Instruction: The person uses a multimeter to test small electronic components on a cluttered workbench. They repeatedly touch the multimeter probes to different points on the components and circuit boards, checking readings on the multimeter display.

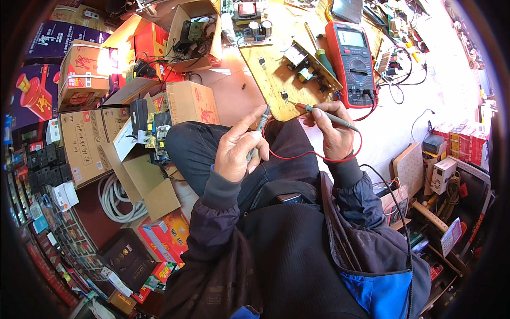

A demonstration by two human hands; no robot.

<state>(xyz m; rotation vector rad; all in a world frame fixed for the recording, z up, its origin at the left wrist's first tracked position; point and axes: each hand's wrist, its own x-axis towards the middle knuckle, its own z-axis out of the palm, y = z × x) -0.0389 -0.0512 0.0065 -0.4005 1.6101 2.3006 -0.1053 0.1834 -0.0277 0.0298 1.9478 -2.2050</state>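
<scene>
My left hand is closed around a grey multimeter probe, its dark tip pointing up near the board's front edge. My right hand grips a second probe with a reddish front end, its thin tip reaching toward a small black three-legged transistor on the wooden board. Whether that tip touches a leg I cannot tell. Another similar transistor lies farther back. The red multimeter lies to the right, its leads plugged in; a red lead loops between my hands.
Beside the multimeter are a circuit board with a metal heatsink and a green-handled screwdriver. A larger circuit board sits at the back. Open cartons with electronic parts stand to the left. Cluttered shelves are at right.
</scene>
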